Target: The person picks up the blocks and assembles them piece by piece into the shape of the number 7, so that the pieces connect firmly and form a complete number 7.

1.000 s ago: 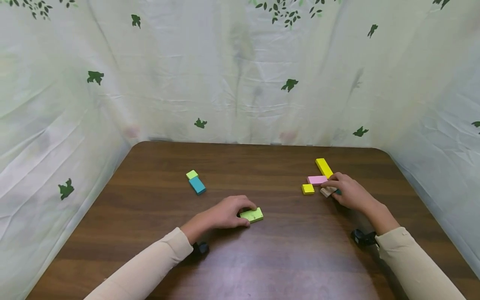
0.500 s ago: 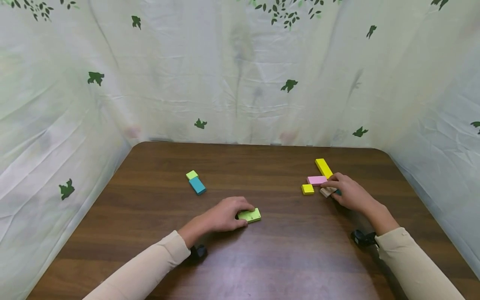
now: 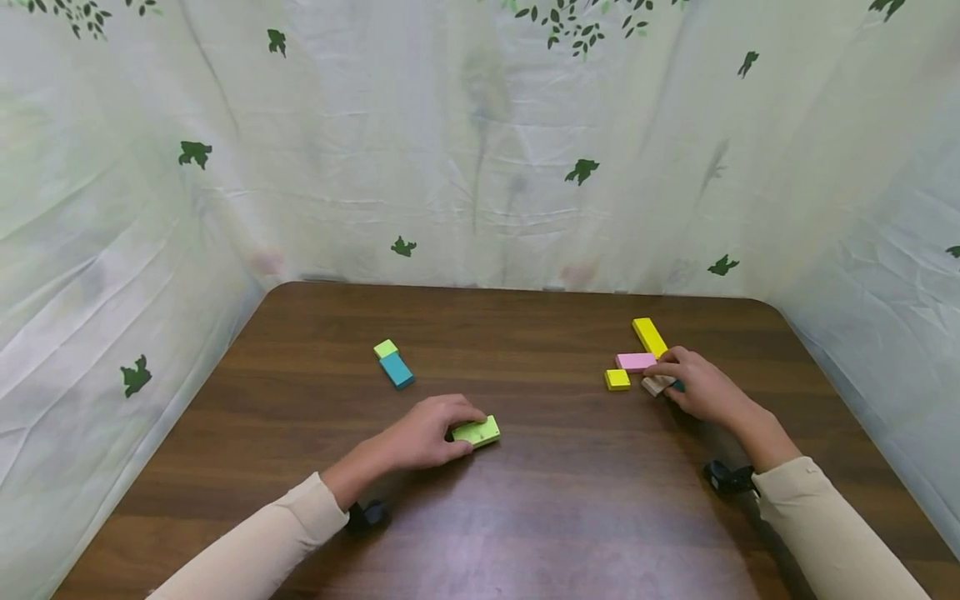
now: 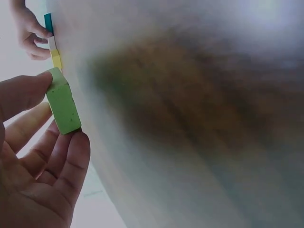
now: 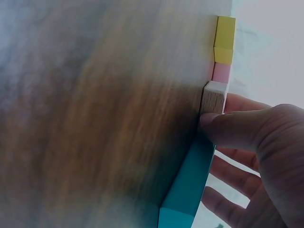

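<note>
The left hand (image 3: 430, 433) pinches a light green block (image 3: 477, 432) between thumb and fingers, near the table's middle. In the left wrist view the green block (image 4: 64, 104) shows between thumb and fingertips. On the right, the right hand (image 3: 699, 385) grips a pale wooden block (image 3: 654, 384). The right wrist view has its thumb on the wooden block (image 5: 213, 99), with a teal block (image 5: 186, 183) adjoining it. Beside them lie a pink block (image 3: 634, 362), a small yellow block (image 3: 617, 380) and a long yellow block (image 3: 649, 336).
At the left of the brown table (image 3: 495, 333) a small light green block (image 3: 386, 349) lies against a blue block (image 3: 396, 372). A pale curtain (image 3: 480, 167) with green leaf prints stands behind the table and along both sides.
The left hand has moved left across the table with the light green block in its grip. The right hand stays in place at the wooden block.
</note>
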`<state>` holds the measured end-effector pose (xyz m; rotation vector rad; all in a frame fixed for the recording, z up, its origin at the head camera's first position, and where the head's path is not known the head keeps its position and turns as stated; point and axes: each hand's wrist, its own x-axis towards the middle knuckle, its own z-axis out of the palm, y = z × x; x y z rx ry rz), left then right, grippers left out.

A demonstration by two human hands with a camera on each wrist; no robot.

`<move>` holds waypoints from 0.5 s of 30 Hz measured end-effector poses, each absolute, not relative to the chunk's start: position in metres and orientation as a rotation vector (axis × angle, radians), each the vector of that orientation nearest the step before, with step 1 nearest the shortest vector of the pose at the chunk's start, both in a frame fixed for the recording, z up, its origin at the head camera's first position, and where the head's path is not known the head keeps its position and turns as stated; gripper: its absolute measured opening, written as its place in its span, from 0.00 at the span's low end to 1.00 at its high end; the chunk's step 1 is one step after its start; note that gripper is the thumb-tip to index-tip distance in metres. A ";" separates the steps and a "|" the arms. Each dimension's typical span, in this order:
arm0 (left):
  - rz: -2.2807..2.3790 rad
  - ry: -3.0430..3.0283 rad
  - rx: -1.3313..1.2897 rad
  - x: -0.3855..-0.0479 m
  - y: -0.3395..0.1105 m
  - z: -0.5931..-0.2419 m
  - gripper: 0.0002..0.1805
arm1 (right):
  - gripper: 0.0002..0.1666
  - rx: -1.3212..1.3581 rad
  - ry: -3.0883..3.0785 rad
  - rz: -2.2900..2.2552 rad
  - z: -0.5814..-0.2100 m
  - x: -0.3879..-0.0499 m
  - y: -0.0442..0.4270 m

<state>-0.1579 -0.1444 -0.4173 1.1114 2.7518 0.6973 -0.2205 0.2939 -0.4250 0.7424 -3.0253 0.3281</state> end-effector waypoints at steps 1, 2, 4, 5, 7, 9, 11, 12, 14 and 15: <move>0.700 2.759 1.108 -0.156 -0.146 -0.417 0.19 | 0.22 0.740 -3.027 0.331 -0.424 -0.220 0.294; 0.703 2.766 1.102 -0.154 -0.148 -0.417 0.19 | 0.21 0.735 -3.029 0.329 -0.424 -0.220 0.294; 0.708 2.786 1.082 -0.151 -0.149 -0.418 0.19 | 0.21 0.725 -3.030 0.335 -0.424 -0.220 0.294; 0.706 2.800 1.072 -0.149 -0.149 -0.418 0.19 | 0.21 0.724 -3.032 0.337 -0.424 -0.219 0.295; 0.704 2.831 1.047 -0.147 -0.148 -0.419 0.19 | 0.21 0.731 -3.029 0.340 -0.424 -0.219 0.295; 0.706 2.857 1.024 -0.145 -0.145 -0.420 0.19 | 0.21 0.737 -3.027 0.341 -0.424 -0.219 0.295; 0.714 2.869 1.014 -0.143 -0.142 -0.421 0.19 | 0.22 0.751 -3.021 0.339 -0.424 -0.220 0.295; 0.718 2.867 1.006 -0.143 -0.140 -0.421 0.19 | 0.22 0.754 -3.019 0.338 -0.424 -0.220 0.295; 0.720 2.849 0.994 -0.142 -0.137 -0.421 0.19 | 0.22 0.760 -3.015 0.337 -0.424 -0.220 0.294; 0.719 2.839 0.988 -0.141 -0.136 -0.420 0.19 | 0.21 0.759 -3.015 0.338 -0.424 -0.220 0.294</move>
